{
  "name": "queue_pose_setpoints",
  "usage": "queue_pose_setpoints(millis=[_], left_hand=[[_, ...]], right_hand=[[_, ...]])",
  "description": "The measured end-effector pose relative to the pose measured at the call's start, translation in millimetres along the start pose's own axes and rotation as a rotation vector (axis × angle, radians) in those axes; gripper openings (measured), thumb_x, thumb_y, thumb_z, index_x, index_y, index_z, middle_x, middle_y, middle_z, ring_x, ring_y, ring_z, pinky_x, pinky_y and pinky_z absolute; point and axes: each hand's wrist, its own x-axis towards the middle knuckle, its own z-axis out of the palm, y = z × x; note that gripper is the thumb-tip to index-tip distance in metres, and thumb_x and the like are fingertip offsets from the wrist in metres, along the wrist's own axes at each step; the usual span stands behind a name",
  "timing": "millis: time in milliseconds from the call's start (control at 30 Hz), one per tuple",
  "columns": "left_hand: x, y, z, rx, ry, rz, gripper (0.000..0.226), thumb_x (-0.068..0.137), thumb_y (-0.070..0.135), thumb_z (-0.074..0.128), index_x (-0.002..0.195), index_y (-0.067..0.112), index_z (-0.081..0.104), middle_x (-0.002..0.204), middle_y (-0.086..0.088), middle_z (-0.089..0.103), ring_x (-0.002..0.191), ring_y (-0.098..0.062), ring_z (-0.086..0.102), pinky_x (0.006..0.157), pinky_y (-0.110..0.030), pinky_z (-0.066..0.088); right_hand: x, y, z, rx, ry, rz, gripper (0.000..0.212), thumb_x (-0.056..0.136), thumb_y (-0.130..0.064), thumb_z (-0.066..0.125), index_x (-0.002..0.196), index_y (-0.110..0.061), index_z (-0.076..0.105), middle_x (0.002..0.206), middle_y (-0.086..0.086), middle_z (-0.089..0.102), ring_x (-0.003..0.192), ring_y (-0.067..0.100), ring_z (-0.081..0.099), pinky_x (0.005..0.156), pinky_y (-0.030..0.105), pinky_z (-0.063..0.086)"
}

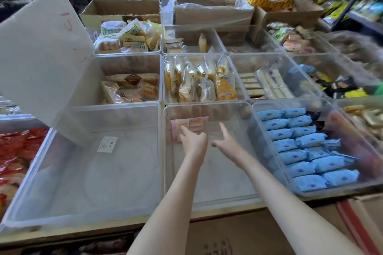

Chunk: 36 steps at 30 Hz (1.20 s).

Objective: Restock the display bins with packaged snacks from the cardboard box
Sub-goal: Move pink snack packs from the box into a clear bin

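A wood-edged counter carries clear plastic bins set edge to edge.

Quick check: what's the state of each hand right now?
Left hand: on the pink packet in the clear bin; grip or mere touch cannot be told.
Right hand: open, holding nothing.

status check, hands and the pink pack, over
Left hand on pink pack in middle front bin, grip unclear. Right hand open, empty. Nothing in the way.
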Motion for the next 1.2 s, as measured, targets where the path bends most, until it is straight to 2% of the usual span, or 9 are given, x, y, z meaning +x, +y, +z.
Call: queue_pose_setpoints(millis=[133, 300, 433, 567, 667, 767, 933, 1100, 1200], left_hand=[[-51, 15, 14, 0.185, -0.115, 0.168, 0.071, 0.089, 0.015, 0.047, 0.151, 0.009, 0.013, 0.156, -0.015, 0.015, 0.142, -0.027, 0.021, 0.114, -0.038, 0.026], [-148, 22, 60, 0.334, -0.213, 0.352, 0.062, 0.092, 0.018, 0.047, 0.147, 0.004, 0.022, 0.145, -0.02, 0.035, 0.132, -0.032, 0.038, 0.105, -0.035, 0.036], [-235, 16, 106, 0.452, -0.303, 0.449, 0.065, 0.096, 0.026, 0.046, 0.149, 0.003, 0.016, 0.149, -0.019, 0.029, 0.136, -0.031, 0.032, 0.108, -0.035, 0.028], [-332, 8, 160, 0.491, -0.309, 0.594, 0.059, 0.097, 0.026, 0.046, 0.146, 0.004, 0.023, 0.147, -0.019, 0.033, 0.134, -0.032, 0.034, 0.105, -0.036, 0.029], [-404, -7, 202, 0.483, -0.292, 0.686, 0.056, 0.096, 0.021, 0.046, 0.144, 0.003, 0.025, 0.143, -0.02, 0.037, 0.131, -0.032, 0.037, 0.101, -0.035, 0.033], [-458, -33, 246, 0.531, -0.33, 0.718, 0.057, 0.096, 0.024, 0.046, 0.145, 0.006, 0.023, 0.144, -0.018, 0.035, 0.131, -0.032, 0.037, 0.102, -0.037, 0.036], [-493, -78, 307, 0.819, -0.326, 0.689, 0.068, 0.095, 0.03, 0.047, 0.149, 0.005, 0.015, 0.146, -0.018, 0.03, 0.13, -0.037, 0.037, 0.102, -0.043, 0.036], [-476, -108, 357, 1.126, -0.203, 0.668, 0.071, 0.094, 0.027, 0.046, 0.15, 0.008, 0.007, 0.155, -0.018, 0.011, 0.142, -0.035, 0.015, 0.115, -0.05, 0.013], [-458, -123, 387, 1.234, -0.213, 0.632, 0.079, 0.09, 0.022, 0.05, 0.151, 0.01, 0.001, 0.157, -0.019, 0.003, 0.145, -0.034, 0.006, 0.117, -0.051, 0.006]], right_hand=[[-49, -8, -49, -0.237, 0.092, -0.103, 0.07, 0.091, -0.017, 0.053, 0.151, -0.022, 0.019, 0.157, 0.003, 0.02, 0.142, 0.021, 0.023, 0.11, 0.034, 0.026], [-128, 13, -133, -0.429, 0.181, -0.125, 0.058, 0.095, -0.023, 0.05, 0.148, -0.019, 0.027, 0.152, 0.005, 0.027, 0.133, 0.022, 0.036, 0.095, 0.031, 0.037], [-198, 52, -196, -0.474, 0.262, -0.113, 0.051, 0.094, -0.023, 0.053, 0.143, -0.016, 0.037, 0.147, 0.007, 0.036, 0.13, 0.021, 0.042, 0.101, 0.031, 0.037], [-278, 103, -252, -0.435, 0.329, -0.272, 0.037, 0.089, -0.018, 0.058, 0.126, -0.014, 0.058, 0.124, 0.003, 0.056, 0.118, 0.017, 0.054, 0.102, 0.034, 0.041], [-337, 145, -292, -0.374, 0.325, -0.356, 0.033, 0.088, -0.008, 0.058, 0.12, -0.011, 0.062, 0.119, 0.005, 0.061, 0.113, 0.017, 0.057, 0.101, 0.034, 0.043], [-386, 196, -332, -0.397, 0.313, -0.283, 0.032, 0.089, -0.013, 0.059, 0.122, -0.012, 0.06, 0.124, 0.006, 0.059, 0.116, 0.018, 0.056, 0.099, 0.028, 0.042], [-411, 276, -373, -0.501, 0.238, -0.062, 0.044, 0.092, -0.02, 0.055, 0.134, -0.013, 0.049, 0.136, 0.008, 0.047, 0.126, 0.021, 0.046, 0.102, 0.027, 0.034], [-388, 331, -375, -0.497, 0.18, 0.049, 0.05, 0.092, -0.017, 0.051, 0.139, -0.008, 0.04, 0.14, 0.014, 0.041, 0.129, 0.029, 0.041, 0.105, 0.033, 0.034], [-361, 356, -374, -0.455, 0.135, 0.112, 0.044, 0.09, -0.018, 0.05, 0.132, -0.005, 0.046, 0.131, 0.017, 0.046, 0.121, 0.034, 0.046, 0.101, 0.035, 0.037]])
